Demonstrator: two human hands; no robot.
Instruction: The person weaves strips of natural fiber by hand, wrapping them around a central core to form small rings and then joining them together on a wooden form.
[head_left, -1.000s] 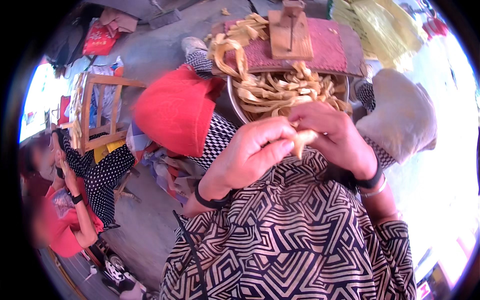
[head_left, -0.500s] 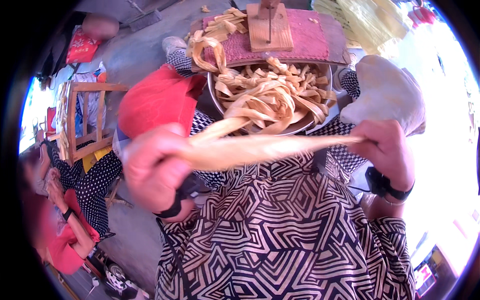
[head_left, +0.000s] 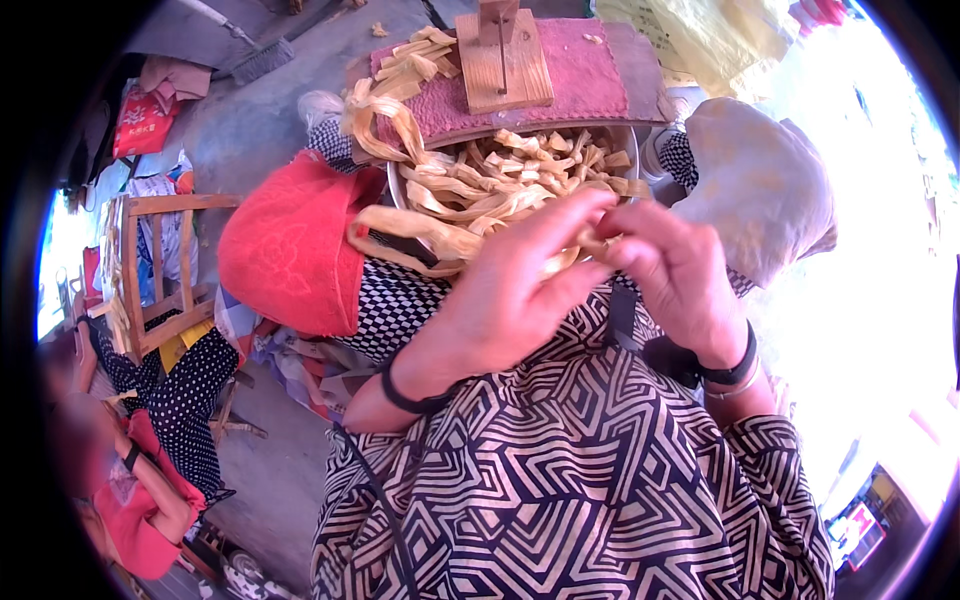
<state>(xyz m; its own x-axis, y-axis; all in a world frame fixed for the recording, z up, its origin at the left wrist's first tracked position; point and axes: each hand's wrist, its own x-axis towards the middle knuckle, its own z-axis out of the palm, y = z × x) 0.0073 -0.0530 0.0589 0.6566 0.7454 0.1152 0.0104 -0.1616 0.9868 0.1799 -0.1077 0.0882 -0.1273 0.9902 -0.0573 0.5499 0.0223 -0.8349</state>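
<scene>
My left hand (head_left: 505, 290) and my right hand (head_left: 680, 275) meet in front of my lap, thumbs and fingertips close together. Both are closed on a pale tan, flat strip (head_left: 425, 232); a bit of it shows between the fingertips, and the rest is partly hidden by my left hand. A loop of strip hangs out to the left, over the checked trousers. Just beyond my hands, a round metal basin (head_left: 393, 188) holds a heap of similar strips (head_left: 545, 160), some of them in short knotted pieces.
Across the basin's far side lies a board with pink cloth (head_left: 595, 80), bearing a wooden block (head_left: 525, 80) with a thin metal rod and a small pile of strips (head_left: 415, 65). Red cloth (head_left: 290, 245) and greyish cloth (head_left: 755, 190) cover my knees. Another person (head_left: 150, 490) sits left, beside a wooden chair (head_left: 130, 270).
The strip was stretched wide between my hands. My hands have since come together, the left moving rightward and the right leftward, and the strip now bends into a loop.
</scene>
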